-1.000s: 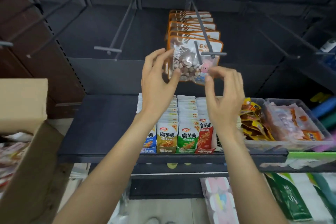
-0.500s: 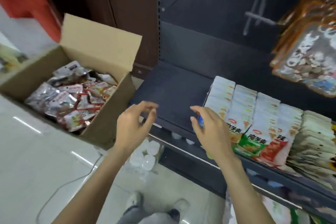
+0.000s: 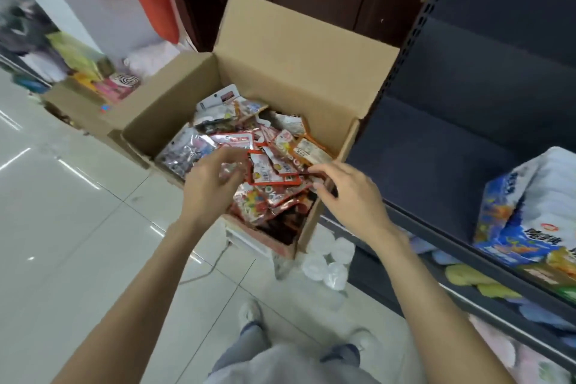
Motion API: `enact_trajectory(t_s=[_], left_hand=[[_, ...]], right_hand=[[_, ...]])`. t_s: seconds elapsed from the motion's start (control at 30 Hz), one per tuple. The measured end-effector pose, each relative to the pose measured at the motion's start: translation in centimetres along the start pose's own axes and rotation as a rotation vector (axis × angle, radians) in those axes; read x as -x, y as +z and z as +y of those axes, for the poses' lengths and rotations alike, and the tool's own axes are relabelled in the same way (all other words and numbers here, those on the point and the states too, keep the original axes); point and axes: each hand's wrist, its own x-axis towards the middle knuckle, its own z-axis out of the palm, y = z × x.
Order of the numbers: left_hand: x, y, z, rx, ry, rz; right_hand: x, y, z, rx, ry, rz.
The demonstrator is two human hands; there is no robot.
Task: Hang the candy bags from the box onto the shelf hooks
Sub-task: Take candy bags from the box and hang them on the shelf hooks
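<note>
Stock check: box (image 3: 299, 50) well filled, no bag in either hand, hooks out of frame.

Item, candy bags (image 3: 249, 150): a loose heap of many lies inside the open cardboard box on the floor, just beside the dark shelf unit (image 3: 467, 109); you have plenty left to hang. Item, your left hand (image 3: 208, 187): over the near side of the heap, fingers loosely curled, gripping nothing that shows; whether the fingertips touch a bag cannot be told. Item, your right hand (image 3: 349, 193): at the box's right edge, fingers slack and extended toward the red-edged bags (image 3: 271, 168), holding nothing. Item, hooks: none visible here, so the count already hung cannot be judged. Step in hand, by the look of it: choosing the next bag to lift out.
</note>
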Motion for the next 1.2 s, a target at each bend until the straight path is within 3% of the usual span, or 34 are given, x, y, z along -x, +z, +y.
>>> enact_trajectory(t_s=[0.2,0.43,0.77,0.97,1.1,1.2], left_hand=[[-6.7,0.1,-5.0,0.014,0.036,-0.156],[-11.6,-0.2,-8.5,-0.035,0.129,-0.161],[-17.4,0.1,-12.8,-0.273,-0.004,-0.358],[-21.1,2.9,-13.5,-0.513,0.185,-0.624],[-21.6,3.5,-13.9,-0.524,0.365,-0.58],[-21.1,3.3,-14.3,-0.399,0.538,-0.533]], right_hand=[[-7.3,3.0,-1.2,0.089,0.154,-0.066],[-13.3,6.3,1.0,0.152,0.313,-0.234],[-17.7,9.5,2.6,0.029,0.472,-0.223],[-18.4,9.7,2.2,0.01,0.548,-0.359],[-16.8,9.9,2.6,-0.06,0.578,-0.452],[-16.4,10.0,2.1,-0.155,0.625,-0.359]])
